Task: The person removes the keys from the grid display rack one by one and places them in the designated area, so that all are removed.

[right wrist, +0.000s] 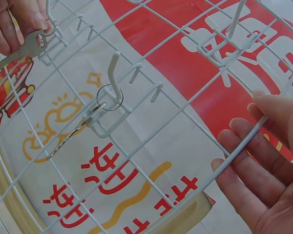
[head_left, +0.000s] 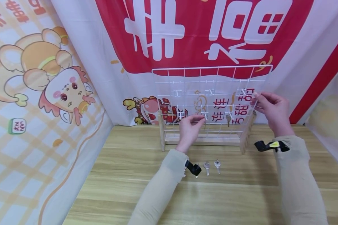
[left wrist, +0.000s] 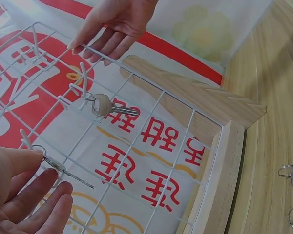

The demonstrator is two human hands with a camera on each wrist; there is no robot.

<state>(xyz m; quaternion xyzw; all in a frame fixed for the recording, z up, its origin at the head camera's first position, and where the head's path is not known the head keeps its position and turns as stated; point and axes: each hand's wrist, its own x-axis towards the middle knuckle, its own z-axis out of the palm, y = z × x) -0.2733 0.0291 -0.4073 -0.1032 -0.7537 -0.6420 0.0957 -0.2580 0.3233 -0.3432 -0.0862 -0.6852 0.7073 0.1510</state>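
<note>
A white wire grid panel point(head_left: 212, 67) stands upright in a wooden base, with several white hooks on it. My left hand point(head_left: 190, 126) pinches a silver key point(left wrist: 61, 168) near its ring, at a hook in the lower middle of the grid. In the right wrist view, the same key point(right wrist: 24, 50) shows its flat side beside that hook. My right hand point(head_left: 273, 107) holds the grid's right edge between thumb and fingers. Between the hands, another key point(right wrist: 80, 129) hangs by its ring from a lower hook.
Two loose keys, a left one point(head_left: 207, 168) and a right one point(head_left: 217, 166), lie on the wooden table point(head_left: 124, 175) before the grid. Upper hooks, such as the middle one point(head_left: 210, 92), carry no key. A printed red and white cloth point(head_left: 194, 40) hangs close behind.
</note>
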